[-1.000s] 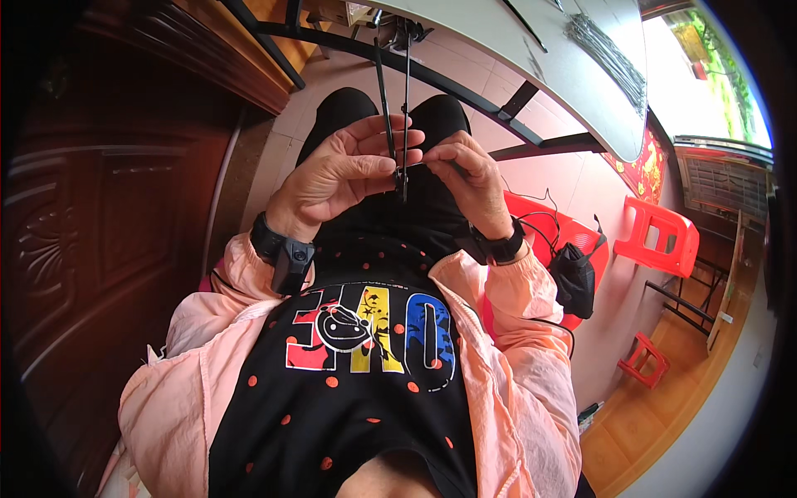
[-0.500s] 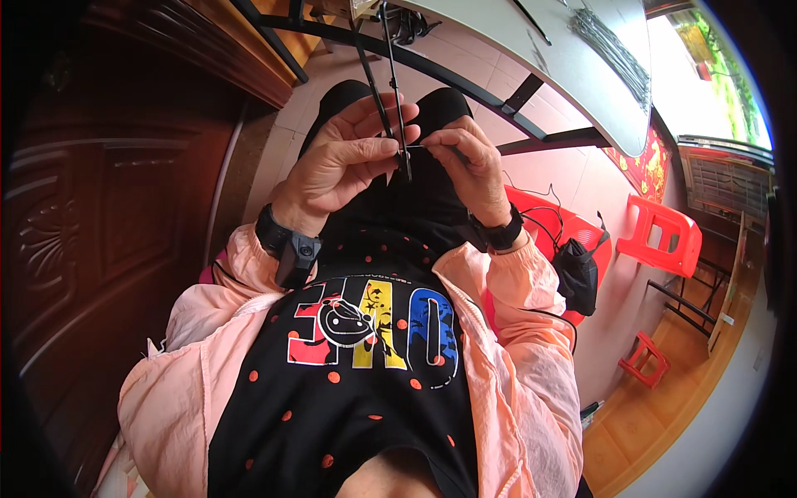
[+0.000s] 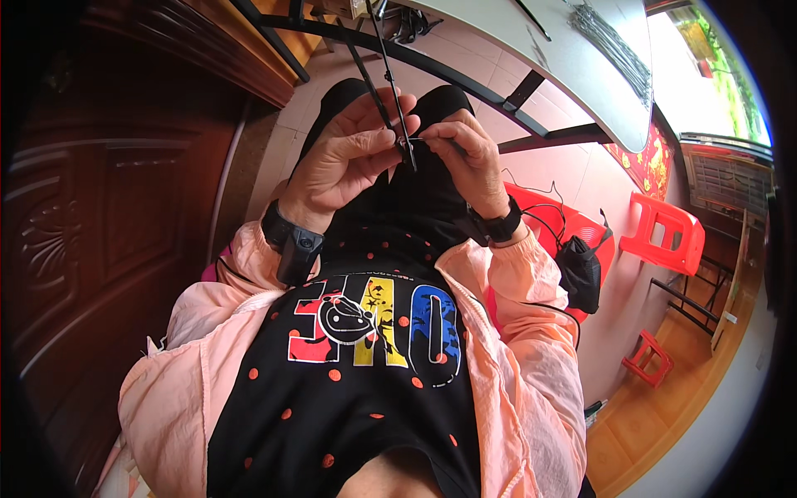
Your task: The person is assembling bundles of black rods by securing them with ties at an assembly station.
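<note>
Above my lap, two thin black rods [image 3: 393, 91] slant up and away, close together at their lower ends and spread toward the top. My left hand [image 3: 340, 166] holds them near the lower ends, thumb on one side and fingers curled behind. Close by on the right, the thumb and forefinger of my right hand [image 3: 469, 158] are pinched on a thin metal wire [image 3: 418, 139]. The wire reaches across to the rods near where they meet. Whether it passes through them is too small to tell.
A white table [image 3: 581, 79] at the upper right carries a bundle of thin grey wires [image 3: 613, 54] and a black rod [image 3: 533, 20]. A black bag [image 3: 579, 272] lies on a red seat [image 3: 535, 207] to my right, beyond which is a red stool [image 3: 685, 242]. Left stands a dark wooden door [image 3: 124, 207].
The rods have tipped, their upper ends moving left and their lower ends slightly right and up. Both hands keep their hold almost in place.
</note>
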Available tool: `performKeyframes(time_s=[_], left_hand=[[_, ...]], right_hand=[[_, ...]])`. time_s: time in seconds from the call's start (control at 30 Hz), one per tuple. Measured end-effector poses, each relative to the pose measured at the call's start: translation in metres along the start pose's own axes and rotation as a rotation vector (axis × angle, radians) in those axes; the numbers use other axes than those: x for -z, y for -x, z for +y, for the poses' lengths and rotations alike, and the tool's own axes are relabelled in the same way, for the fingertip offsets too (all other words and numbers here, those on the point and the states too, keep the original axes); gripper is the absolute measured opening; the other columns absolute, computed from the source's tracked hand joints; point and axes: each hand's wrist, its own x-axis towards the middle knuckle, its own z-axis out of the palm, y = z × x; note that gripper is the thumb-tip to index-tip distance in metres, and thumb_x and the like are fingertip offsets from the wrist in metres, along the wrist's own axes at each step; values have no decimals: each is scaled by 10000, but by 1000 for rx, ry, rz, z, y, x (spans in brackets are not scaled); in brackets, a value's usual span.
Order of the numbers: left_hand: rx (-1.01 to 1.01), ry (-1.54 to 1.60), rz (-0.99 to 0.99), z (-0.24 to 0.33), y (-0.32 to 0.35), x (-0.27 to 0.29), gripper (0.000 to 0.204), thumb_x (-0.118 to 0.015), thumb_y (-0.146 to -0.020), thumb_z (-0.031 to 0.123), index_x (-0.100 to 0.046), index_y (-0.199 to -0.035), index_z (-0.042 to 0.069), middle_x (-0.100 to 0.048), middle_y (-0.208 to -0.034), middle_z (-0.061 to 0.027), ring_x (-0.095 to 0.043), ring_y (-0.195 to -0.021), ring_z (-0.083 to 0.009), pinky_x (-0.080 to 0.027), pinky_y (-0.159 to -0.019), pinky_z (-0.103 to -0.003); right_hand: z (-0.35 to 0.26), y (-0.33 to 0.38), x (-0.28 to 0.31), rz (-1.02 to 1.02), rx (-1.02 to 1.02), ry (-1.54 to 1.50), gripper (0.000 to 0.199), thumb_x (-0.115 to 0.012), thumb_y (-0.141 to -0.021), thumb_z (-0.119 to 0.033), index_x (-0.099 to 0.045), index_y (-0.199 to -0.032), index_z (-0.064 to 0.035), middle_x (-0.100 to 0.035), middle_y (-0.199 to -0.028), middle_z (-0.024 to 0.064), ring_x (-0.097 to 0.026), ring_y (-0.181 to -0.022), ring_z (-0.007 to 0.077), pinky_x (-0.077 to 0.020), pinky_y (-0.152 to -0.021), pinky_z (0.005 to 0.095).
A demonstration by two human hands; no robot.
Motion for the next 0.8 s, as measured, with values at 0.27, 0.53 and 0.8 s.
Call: performKeyframes(time_s=[0.27,0.53,0.8], left_hand=[[78,-124,126,7,-3,-5,392,-542,-839,-85,-516,-1206,52,-560,-1210,-111,-571,-1096,-200,-543,-840,-300],[101,47,14,-1,-6,0,398,-542,-843,-83,-504,-1220,39,-549,-1227,-109,-569,-1097,-181,-523,-870,-269],[20,52,95,-8,-8,-5,374,-542,-855,-62,-513,-1213,42,-550,-1230,-105,-578,-1083,-181,-530,-854,-264]], right_hand=[[5,4,4,-18,-5,13,129,-607,-799,54,-621,-907,-16,-548,-812,58,-570,-748,160,-453,-660,244],[2,7,6,-17,6,-28,135,-626,-792,38,-623,-913,-22,-541,-807,68,-568,-733,177,-454,-641,253],[5,7,8,39,46,29,139,-627,-795,27,-625,-923,-28,-534,-807,77,-566,-721,194,-456,-626,260]])
